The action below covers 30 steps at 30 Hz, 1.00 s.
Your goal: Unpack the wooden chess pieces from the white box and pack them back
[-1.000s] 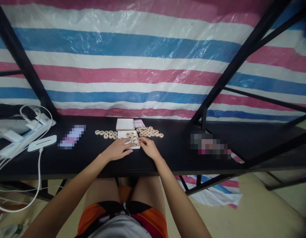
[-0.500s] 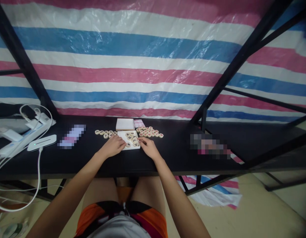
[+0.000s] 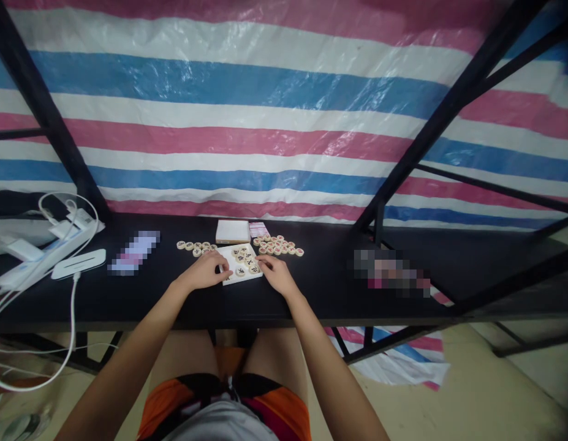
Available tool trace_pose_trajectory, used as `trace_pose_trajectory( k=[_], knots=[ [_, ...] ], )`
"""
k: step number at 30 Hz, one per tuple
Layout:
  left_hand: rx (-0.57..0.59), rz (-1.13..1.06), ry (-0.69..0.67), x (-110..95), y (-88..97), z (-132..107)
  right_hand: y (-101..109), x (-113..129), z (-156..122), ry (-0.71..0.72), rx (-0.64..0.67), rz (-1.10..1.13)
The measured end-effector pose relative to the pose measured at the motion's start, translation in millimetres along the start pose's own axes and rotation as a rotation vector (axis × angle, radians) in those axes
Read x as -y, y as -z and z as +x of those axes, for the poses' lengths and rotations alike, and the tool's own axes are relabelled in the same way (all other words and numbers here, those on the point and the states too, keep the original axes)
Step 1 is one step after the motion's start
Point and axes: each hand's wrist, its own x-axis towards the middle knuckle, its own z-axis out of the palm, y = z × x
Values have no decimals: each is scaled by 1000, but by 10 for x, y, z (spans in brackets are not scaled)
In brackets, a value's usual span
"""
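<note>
A shallow white box point(image 3: 243, 278) lies slightly turned on the black table, with several round Chinese chess pieces point(image 3: 240, 258) with black characters inside it. My left hand point(image 3: 203, 271) is at the box's left side, its fingers curled over the rim. Beside the left fingertips a piece partly shows in the box's near left corner. On the right, my right hand point(image 3: 275, 271) grips the opposite rim with bent fingers. Black-marked pieces point(image 3: 197, 252) lie left of the box, partly behind my left hand. Pieces with red characters point(image 3: 277, 249) form a group to its right.
Behind stands a second white box part point(image 3: 233, 231), beside a pink-and-white card point(image 3: 258, 229). On the left are a power strip point(image 3: 49, 251) with cables and a white device point(image 3: 79, 264). Black metal bars point(image 3: 403, 165) frame the table point(image 3: 329, 288) before a striped sheet point(image 3: 247, 141).
The box has turned, its left side coming nearer to me. My left fingers have shifted and opened a gap between thumb and forefinger. My right hand has hardly moved.
</note>
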Motion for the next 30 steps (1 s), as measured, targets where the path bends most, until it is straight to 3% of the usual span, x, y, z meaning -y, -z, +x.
trace_pose_trajectory(
  k=[3,6,10,12,16,18,22,30],
  knots=[
    [4,-85,18,15,2,5,0,2,-1,1,0,-4],
    [-106,-174,73,46,20,23,-4,-7,2,0,-3,1],
    [-416,-119,340,208,146,-22,-11,-30,9,11,-5,-6],
    [-493,29,515,322,230,-86,-13,-34,10,15,-6,-10],
    [-399,215,937,474,331,-214,-10,-22,6,23,-10,-17],
    [-313,225,1060,489,339,-241,-7,-15,4,26,-18,-20],
    [-244,216,1112,472,319,-236,-3,-14,7,28,-26,-35],
    [-257,170,1060,518,273,-209,-9,-30,9,28,-25,-25]
  ],
)
